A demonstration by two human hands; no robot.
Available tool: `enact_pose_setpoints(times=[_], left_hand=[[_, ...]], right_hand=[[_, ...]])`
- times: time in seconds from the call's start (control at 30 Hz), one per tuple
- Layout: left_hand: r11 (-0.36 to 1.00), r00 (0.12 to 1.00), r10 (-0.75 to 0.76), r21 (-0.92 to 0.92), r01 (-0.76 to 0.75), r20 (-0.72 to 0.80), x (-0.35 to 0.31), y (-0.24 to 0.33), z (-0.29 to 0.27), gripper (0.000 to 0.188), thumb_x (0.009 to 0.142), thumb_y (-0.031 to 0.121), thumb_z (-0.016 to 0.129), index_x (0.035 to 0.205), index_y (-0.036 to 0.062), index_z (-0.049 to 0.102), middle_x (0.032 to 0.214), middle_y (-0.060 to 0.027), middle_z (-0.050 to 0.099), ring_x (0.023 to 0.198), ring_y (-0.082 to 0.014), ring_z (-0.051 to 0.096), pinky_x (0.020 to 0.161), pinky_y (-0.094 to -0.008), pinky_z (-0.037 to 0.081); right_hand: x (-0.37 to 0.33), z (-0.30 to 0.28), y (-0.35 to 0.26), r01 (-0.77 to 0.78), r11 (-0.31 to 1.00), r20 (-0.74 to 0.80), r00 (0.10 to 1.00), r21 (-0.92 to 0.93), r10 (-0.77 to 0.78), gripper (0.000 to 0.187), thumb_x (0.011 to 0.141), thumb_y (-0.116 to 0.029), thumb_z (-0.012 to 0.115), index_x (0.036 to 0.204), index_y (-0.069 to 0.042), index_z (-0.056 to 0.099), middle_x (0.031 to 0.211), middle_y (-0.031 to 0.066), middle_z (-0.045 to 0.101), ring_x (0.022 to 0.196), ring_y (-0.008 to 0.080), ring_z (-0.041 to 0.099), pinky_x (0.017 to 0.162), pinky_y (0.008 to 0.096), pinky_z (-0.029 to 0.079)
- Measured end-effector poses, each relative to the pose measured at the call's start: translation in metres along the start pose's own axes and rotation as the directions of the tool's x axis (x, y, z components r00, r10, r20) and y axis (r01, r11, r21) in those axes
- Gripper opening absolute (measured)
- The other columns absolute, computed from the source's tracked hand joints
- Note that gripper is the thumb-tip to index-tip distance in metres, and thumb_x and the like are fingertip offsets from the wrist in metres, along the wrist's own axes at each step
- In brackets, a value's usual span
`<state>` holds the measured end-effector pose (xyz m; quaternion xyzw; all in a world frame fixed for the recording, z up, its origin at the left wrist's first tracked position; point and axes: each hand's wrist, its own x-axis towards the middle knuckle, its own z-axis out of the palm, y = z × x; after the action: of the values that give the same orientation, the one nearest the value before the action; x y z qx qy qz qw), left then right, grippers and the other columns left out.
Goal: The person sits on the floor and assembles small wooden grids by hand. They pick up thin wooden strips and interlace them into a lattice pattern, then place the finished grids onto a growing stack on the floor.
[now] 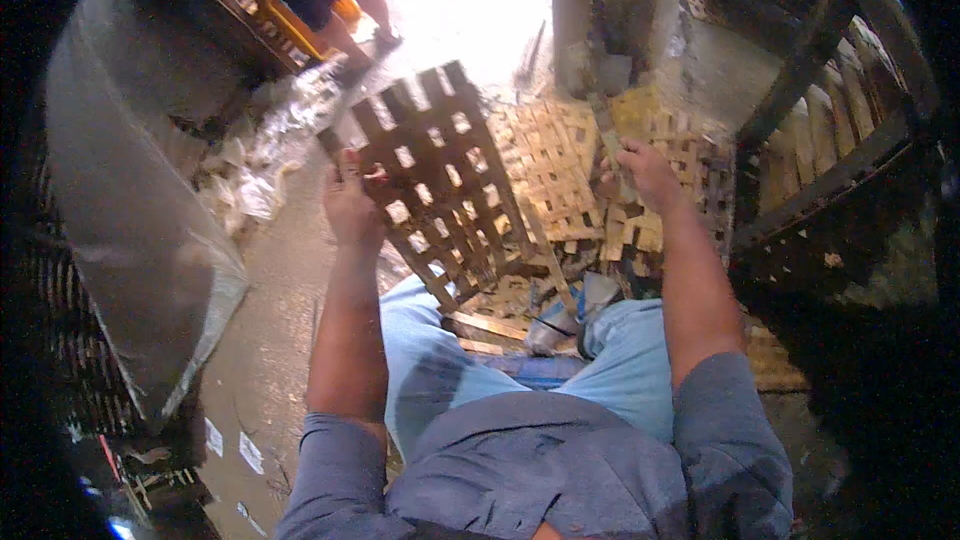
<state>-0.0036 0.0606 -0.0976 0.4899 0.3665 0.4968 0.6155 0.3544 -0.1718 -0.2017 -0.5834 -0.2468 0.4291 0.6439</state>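
Head view, looking down over our own lap. Our left hand (352,202) is clenched on the upper left edge of a dark wooden lattice panel (440,180), fingers wrapped over the rim and thumb on the near face. We hold the panel tilted, its top leaning away from us and its lower corner resting down near our left knee. Our right hand (645,172) is closed around a flat grey metal tool (608,135), which rises from the fist toward the concrete pillar (610,10); the blade end is partly lost against the pillar's base, so we cannot tell its exact shape. The two hands are well apart, with the panel's right edge lying between them.

Behind the panel and under our right hand lies a heap of pale woven lattice pieces (560,170), stacked loosely on the floor in front of the pillar. Loose wooden strips (490,325) lie across the ground between our knees, which are clad in light blue trousers (430,360). At the left stands a large clear plastic sheet (130,200), with crumpled white scraps (280,135) beside it. At the right we see a dark metal frame (830,140). Another person's legs (340,0) show at the upper left, well away from our hands.
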Motion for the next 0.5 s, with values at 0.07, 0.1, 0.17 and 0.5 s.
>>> enact_pose_setpoints(times=[0.07, 0.1, 0.17, 0.5], left_hand=[[0.995, 0.992, 0.085, 0.045, -0.089, 0.093, 0.003, 0.012, 0.013, 0.023, 0.099, 0.031, 0.059, 0.097, 0.0089, 0.061, 0.079, -0.0024, 0.063, 0.063, -0.0099, 0.056, 0.061, -0.0261, 0.05], [0.998, 0.993, 0.037, 0.055, -0.043, 0.113, -0.008, 0.027, 0.038, 0.022, 0.099, 0.03, 0.06, 0.093, 0.0093, 0.062, 0.077, -0.0005, 0.062, 0.063, -0.0084, 0.054, 0.059, -0.0254, 0.049], [0.987, 0.98, 0.029, 0.149, -0.059, 0.197, -0.004, 0.036, 0.049, 0.022, 0.098, 0.03, 0.06, 0.093, 0.0093, 0.062, 0.076, 0.0009, 0.059, 0.062, -0.0075, 0.052, 0.059, -0.0254, 0.048], [0.96, 0.893, -0.178, 0.273, 0.065, 0.413, -0.019, 0.084, 0.097, 0.028, 0.096, 0.038, 0.062, 0.096, 0.01, 0.061, 0.079, 0.0011, 0.058, 0.058, -0.0086, 0.052, 0.05, -0.0238, 0.045]], right_hand=[[-0.009, 0.022, -0.033, 0.097, 0.991, -0.004, 0.995, -0.097, -0.098, 0.036, 0.095, -0.021, 0.056, 0.125, -0.003, 0.056, 0.087, 0.007, 0.064, 0.068, 0.0137, 0.06, 0.063, 0.03, 0.051], [-0.022, 0.023, -0.051, 0.142, 0.978, -0.028, 0.989, -0.155, -0.148, 0.037, 0.095, -0.025, 0.057, 0.126, -0.004, 0.057, 0.086, 0.0051, 0.063, 0.069, 0.0123, 0.059, 0.064, 0.0283, 0.051], [-0.037, 0.026, -0.076, 0.27, 0.934, -0.025, 0.959, -0.233, -0.283, 0.032, 0.097, -0.023, 0.057, 0.124, -0.007, 0.058, 0.081, 0.0028, 0.059, 0.065, 0.0102, 0.057, 0.059, 0.0266, 0.049], [-0.07, 0.018, -0.102, 0.561, 0.814, 0.057, 0.827, -0.149, -0.56, 0.02, 0.098, -0.008, 0.054, 0.117, -0.009, 0.06, 0.081, 0.0001, 0.06, 0.068, 0.0081, 0.056, 0.059, 0.0252, 0.048]])
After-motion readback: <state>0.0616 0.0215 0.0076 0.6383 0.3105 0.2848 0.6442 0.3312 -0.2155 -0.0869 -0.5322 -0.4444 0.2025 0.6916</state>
